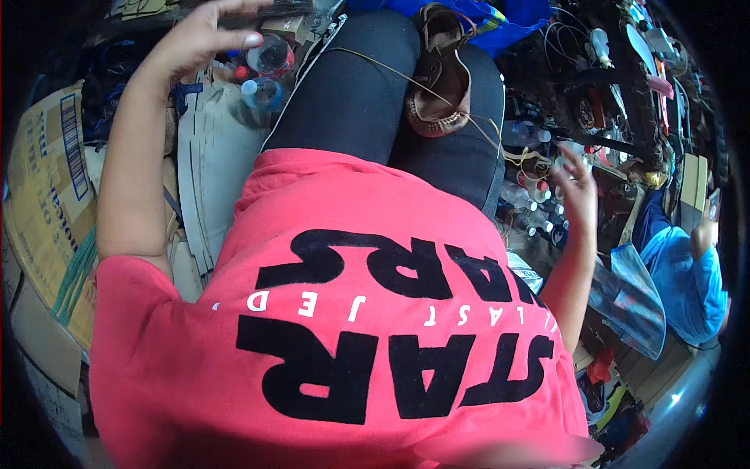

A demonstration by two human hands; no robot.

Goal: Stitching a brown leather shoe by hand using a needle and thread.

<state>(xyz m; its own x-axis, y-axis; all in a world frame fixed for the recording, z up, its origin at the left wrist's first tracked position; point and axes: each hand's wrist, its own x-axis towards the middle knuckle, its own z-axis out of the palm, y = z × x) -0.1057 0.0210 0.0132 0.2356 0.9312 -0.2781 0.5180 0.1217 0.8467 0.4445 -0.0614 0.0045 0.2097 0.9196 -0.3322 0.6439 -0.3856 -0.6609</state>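
Note:
A brown leather shoe [440,98] lies across my dark-trousered thighs, its stitched toe toward me. A thin tan cord [383,66] stretches over my left thigh and across the shoe, with its loose end curling off to the right. My left hand [207,35] is raised at the upper left, thumb and fingers apart, above some plastic bottles [271,56]; the fingertips are partly cut off by the picture's edge. On the right, beside my thigh, my right hand [576,184] is held up with its fingers spread and slightly blurred. Nothing shows in either hand.
Several plastic bottles [522,199] lie right of my leg. Cardboard [55,195] stands at the left. A blue bag [508,23] is beyond my knees. Clutter fills the upper right, and another person in a blue sleeve [687,270] is at the far right.

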